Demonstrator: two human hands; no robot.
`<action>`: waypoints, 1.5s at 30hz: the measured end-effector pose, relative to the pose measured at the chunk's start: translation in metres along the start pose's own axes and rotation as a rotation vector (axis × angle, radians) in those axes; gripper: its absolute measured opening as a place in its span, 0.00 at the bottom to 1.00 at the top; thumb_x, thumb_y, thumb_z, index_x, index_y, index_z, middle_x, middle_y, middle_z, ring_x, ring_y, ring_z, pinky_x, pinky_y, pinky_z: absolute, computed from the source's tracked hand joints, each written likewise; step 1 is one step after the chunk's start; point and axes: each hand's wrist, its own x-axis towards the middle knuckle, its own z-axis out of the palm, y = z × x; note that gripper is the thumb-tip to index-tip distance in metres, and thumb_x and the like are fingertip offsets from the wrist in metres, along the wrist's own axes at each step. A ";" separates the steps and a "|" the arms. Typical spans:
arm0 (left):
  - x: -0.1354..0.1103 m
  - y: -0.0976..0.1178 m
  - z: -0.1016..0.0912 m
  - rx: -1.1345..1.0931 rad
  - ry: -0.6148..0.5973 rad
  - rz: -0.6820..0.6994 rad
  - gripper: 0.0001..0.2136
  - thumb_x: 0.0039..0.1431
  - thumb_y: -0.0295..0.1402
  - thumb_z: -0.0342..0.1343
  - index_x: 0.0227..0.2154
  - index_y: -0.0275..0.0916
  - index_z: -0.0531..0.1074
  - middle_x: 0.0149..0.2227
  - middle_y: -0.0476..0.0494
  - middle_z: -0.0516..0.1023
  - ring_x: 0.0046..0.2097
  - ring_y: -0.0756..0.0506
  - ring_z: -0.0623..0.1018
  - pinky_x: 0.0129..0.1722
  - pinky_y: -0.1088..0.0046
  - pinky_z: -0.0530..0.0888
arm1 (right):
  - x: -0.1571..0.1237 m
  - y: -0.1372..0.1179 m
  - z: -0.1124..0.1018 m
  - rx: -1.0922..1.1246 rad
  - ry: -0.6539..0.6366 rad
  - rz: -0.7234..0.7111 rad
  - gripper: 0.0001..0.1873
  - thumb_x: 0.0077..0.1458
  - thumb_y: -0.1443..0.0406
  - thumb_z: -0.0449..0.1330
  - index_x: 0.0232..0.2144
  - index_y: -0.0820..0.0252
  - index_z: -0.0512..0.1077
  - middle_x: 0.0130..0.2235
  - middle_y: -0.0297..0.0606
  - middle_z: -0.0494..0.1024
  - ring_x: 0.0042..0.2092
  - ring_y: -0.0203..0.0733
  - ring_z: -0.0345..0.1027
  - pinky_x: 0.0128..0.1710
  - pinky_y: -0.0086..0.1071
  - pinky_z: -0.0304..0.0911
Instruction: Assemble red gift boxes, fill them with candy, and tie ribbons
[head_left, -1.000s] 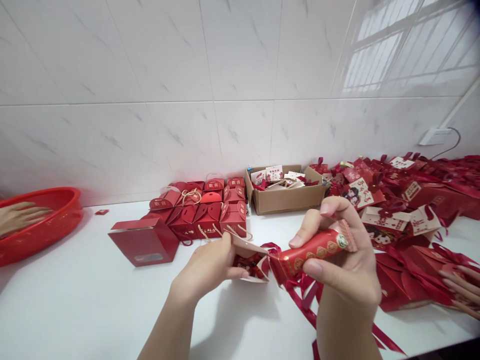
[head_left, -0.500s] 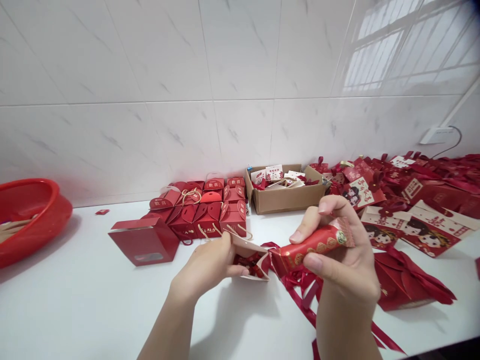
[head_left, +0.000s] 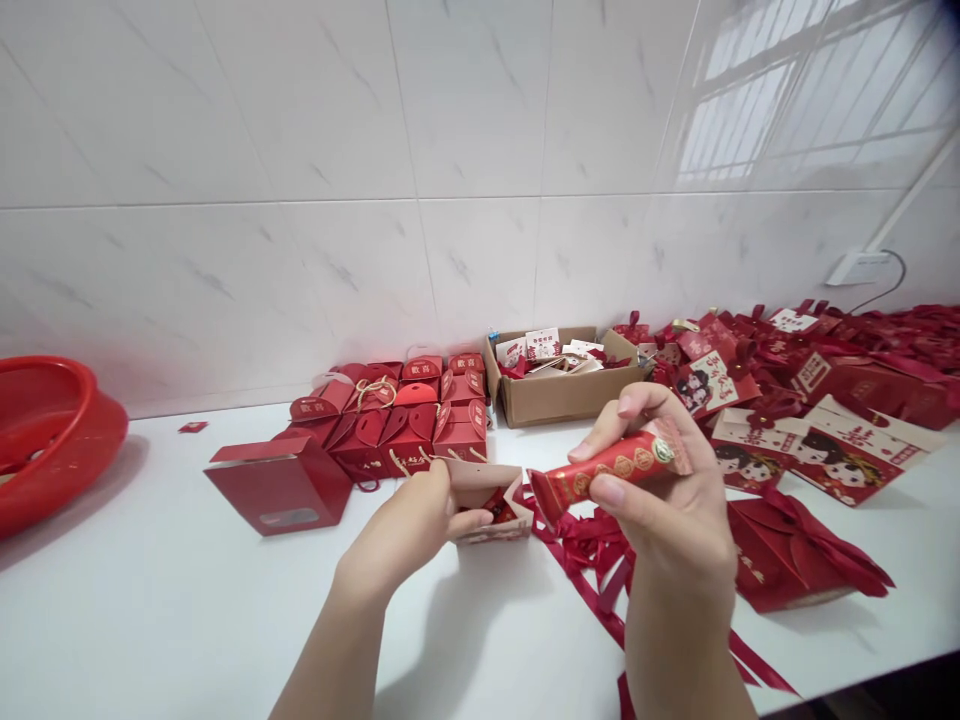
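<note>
My left hand [head_left: 409, 530] grips the left side of a small open gift box [head_left: 487, 480], its thumb inside the mouth. Red-wrapped pieces [head_left: 499, 505] show inside the box. Between the thumb and fingers of my right hand [head_left: 667, 510] is a red and gold wrapped candy bar [head_left: 611, 470], tilted, with its lower left end just right of the box's mouth. Beneath it, a tangle of dark red ribbon [head_left: 592, 540] lies on the white table [head_left: 187, 620].
Rows of closed red gift boxes [head_left: 409, 435] stand near the wall, with a taller red box [head_left: 281, 485] at their left. A cardboard box [head_left: 570, 395] holds cards. A red basin [head_left: 67, 440] is far left; decorated boxes [head_left: 862, 455] and a ribboned box [head_left: 795, 550] crowd the right.
The gift box has tipped more upright in my left hand. The candy bar has shifted slightly left and down, and its end is now apart from the box. The whole view has moved slightly.
</note>
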 end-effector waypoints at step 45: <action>0.002 0.000 -0.006 0.268 -0.080 0.017 0.12 0.56 0.44 0.52 0.33 0.39 0.67 0.29 0.45 0.75 0.28 0.44 0.74 0.24 0.73 0.63 | 0.015 0.037 -0.007 -1.055 -0.718 0.374 0.16 0.53 0.78 0.47 0.37 0.57 0.68 0.42 0.41 0.68 0.45 0.43 0.64 0.44 0.39 0.64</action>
